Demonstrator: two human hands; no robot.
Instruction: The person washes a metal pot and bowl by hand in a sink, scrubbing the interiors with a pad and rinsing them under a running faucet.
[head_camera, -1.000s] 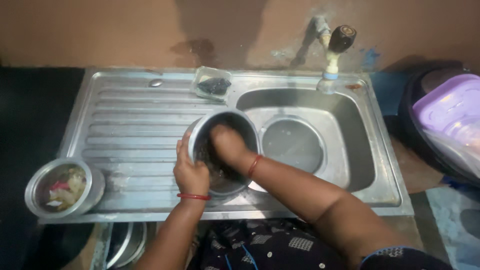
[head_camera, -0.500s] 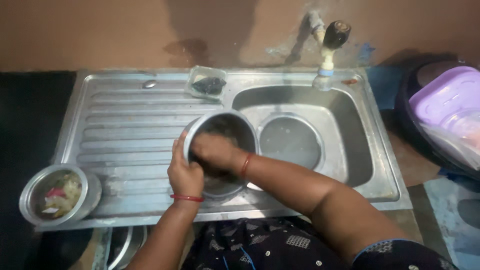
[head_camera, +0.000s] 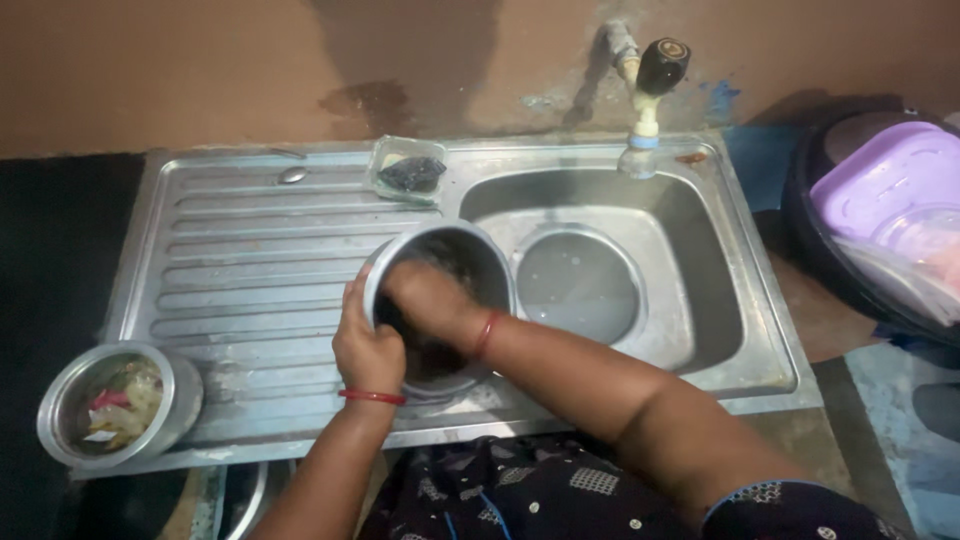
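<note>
Left hand (head_camera: 368, 345) gripping steel pot (head_camera: 440, 300) rim, right hand (head_camera: 430, 300) inside it, grip hidden

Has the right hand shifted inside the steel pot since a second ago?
Yes. The right hand has slid toward the drainboard-side wall of the steel pot, away from the sink basin.

My right hand (head_camera: 425, 300) has slid from the far side of the pot (head_camera: 440, 305) a second ago down toward its near left wall, right beside my left hand (head_camera: 368, 350). My head has tilted a little too: the scrap bowl (head_camera: 115, 400) now sits lower in view, and the tap (head_camera: 650, 90) a touch higher.
</note>
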